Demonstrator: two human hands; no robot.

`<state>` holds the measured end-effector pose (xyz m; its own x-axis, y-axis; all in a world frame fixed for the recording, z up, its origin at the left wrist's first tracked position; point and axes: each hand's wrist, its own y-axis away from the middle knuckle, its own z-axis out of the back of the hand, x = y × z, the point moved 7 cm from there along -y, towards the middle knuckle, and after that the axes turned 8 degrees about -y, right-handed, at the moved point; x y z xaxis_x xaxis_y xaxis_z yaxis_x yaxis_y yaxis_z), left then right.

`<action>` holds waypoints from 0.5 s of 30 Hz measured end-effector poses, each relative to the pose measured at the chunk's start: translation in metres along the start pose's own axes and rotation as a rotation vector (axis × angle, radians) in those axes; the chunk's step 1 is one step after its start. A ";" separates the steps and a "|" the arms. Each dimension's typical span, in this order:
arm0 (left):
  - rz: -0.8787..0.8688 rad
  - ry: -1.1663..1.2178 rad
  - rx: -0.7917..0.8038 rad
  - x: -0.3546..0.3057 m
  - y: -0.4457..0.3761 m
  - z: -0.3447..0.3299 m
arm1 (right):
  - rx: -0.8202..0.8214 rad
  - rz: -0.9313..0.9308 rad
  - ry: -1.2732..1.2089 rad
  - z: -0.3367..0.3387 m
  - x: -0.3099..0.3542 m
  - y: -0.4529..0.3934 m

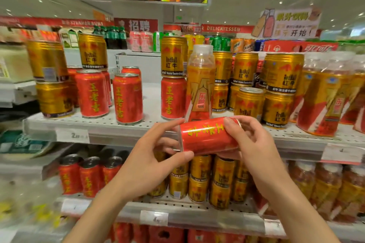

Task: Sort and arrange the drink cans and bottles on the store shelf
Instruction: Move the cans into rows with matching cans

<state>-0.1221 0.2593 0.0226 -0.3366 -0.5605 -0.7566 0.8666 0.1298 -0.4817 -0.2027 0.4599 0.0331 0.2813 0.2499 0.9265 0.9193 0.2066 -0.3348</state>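
Observation:
I hold a red can with yellow characters (207, 136) sideways in front of the top shelf (110, 124). My left hand (152, 156) grips its left end and my right hand (250, 140) its right end. On that shelf stand red cans (91, 93) at the left, one with a gold can (173, 56) stacked on it. A yellow-and-red bottle (200, 83) stands just behind the held can. Stacked gold cans (281, 89) fill the right, with more bottles (324, 102) at the far right.
The lower shelf (177, 215) carries red cans (88, 175) at the left, gold cans (199, 179) in the middle and bottles (325, 189) at the right. Price tags (72, 135) hang on the shelf edges. Other store displays and signs stand behind.

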 end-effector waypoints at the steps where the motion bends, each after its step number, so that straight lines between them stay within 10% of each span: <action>1: 0.001 -0.013 -0.004 0.002 -0.002 0.004 | 0.012 0.001 -0.001 -0.005 0.000 -0.004; 15: -0.111 -0.141 -0.037 0.045 -0.006 0.093 | -0.008 0.122 0.109 -0.106 0.006 -0.010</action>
<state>-0.1080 0.1574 0.0325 -0.3725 -0.6820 -0.6294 0.8120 0.0889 -0.5769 -0.1815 0.3589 0.0600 0.4190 0.1683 0.8923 0.8786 0.1729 -0.4452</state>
